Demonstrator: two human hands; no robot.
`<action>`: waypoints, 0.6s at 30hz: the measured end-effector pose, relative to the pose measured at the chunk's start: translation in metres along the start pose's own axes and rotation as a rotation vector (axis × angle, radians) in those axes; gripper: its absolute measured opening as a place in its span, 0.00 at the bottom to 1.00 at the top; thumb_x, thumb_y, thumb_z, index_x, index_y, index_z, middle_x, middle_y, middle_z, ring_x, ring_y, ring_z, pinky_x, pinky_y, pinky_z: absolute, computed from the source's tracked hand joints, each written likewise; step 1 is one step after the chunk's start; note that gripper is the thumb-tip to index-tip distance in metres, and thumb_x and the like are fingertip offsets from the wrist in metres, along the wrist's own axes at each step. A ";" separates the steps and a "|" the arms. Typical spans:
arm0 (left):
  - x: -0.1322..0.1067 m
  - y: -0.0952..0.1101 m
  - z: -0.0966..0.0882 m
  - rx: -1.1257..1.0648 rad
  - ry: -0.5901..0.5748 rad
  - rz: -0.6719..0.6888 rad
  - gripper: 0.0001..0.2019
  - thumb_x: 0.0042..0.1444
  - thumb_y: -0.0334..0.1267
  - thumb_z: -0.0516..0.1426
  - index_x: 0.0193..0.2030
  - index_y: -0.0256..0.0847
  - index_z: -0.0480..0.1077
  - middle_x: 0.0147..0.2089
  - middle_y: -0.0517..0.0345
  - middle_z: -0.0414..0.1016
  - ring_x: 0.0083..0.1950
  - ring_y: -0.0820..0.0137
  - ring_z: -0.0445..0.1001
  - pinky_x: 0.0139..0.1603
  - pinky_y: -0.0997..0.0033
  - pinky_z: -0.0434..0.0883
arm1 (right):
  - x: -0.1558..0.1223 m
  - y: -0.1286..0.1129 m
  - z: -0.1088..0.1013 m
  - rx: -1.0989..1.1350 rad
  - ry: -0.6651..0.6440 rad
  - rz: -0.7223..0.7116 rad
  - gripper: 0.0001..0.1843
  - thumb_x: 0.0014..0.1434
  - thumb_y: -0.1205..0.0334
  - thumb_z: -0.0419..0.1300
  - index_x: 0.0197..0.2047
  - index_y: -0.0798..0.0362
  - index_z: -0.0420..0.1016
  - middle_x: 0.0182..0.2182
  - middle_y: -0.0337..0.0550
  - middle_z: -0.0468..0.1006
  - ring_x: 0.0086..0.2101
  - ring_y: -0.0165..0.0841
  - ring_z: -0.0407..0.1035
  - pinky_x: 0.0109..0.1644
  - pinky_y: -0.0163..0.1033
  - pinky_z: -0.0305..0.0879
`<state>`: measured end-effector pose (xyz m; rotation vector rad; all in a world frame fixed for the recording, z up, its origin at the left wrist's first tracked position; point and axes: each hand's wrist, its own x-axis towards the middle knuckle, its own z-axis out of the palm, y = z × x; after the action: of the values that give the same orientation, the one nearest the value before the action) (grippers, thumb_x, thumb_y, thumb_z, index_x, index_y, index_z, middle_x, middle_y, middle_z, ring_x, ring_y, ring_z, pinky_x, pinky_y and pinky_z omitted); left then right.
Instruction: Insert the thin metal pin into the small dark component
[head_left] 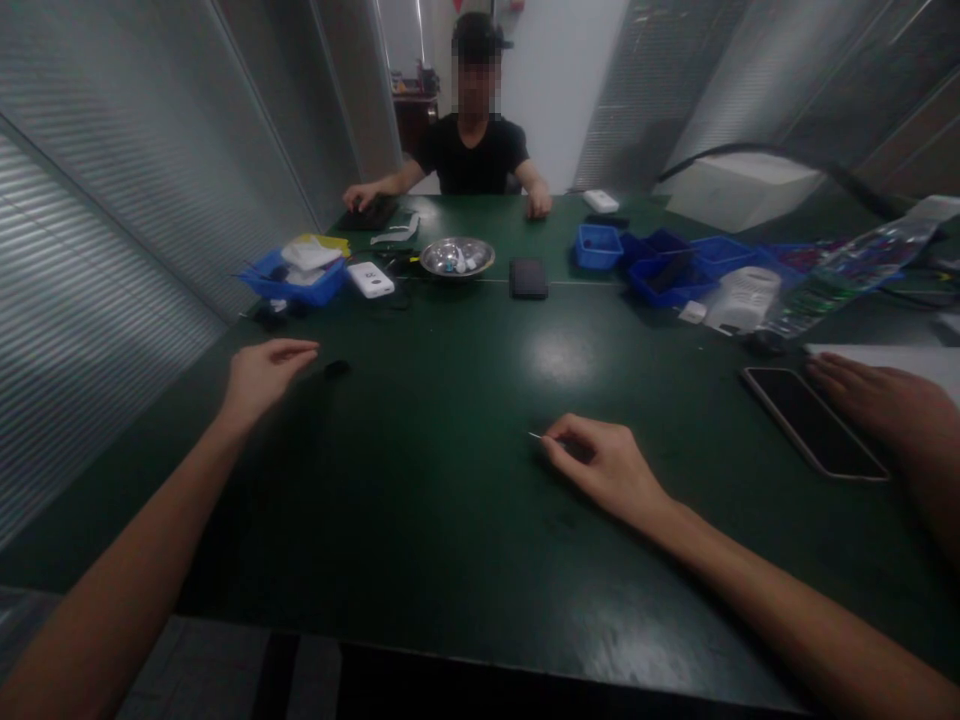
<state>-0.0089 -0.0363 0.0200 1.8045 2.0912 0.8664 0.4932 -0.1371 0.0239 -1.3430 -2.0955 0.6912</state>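
Thin pale pin [533,436] in right hand [600,470]

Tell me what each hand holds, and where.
The right hand pinches a thin pale pin by one end. The left hand holds nothing; a small black piece lies near its fingertips.

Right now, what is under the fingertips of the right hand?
A thin pale pin sticks out of the pinch of the right hand, just above the green table. The hand covers its other end, so its full shape is hidden.

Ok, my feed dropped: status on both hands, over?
Left hand open beside small black piece. Right hand pinching thin pin. Another person's hand by phone, far right.
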 end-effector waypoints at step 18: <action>-0.013 0.011 0.018 0.073 0.024 0.284 0.16 0.63 0.52 0.59 0.50 0.50 0.82 0.53 0.56 0.83 0.54 0.57 0.80 0.60 0.56 0.73 | 0.001 0.001 0.001 -0.011 0.002 0.001 0.11 0.67 0.56 0.59 0.37 0.52 0.79 0.30 0.39 0.81 0.28 0.31 0.74 0.32 0.36 0.65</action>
<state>0.0126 -0.0436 0.0101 2.1776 1.9322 0.8916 0.4925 -0.1364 0.0228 -1.3504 -2.0995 0.6795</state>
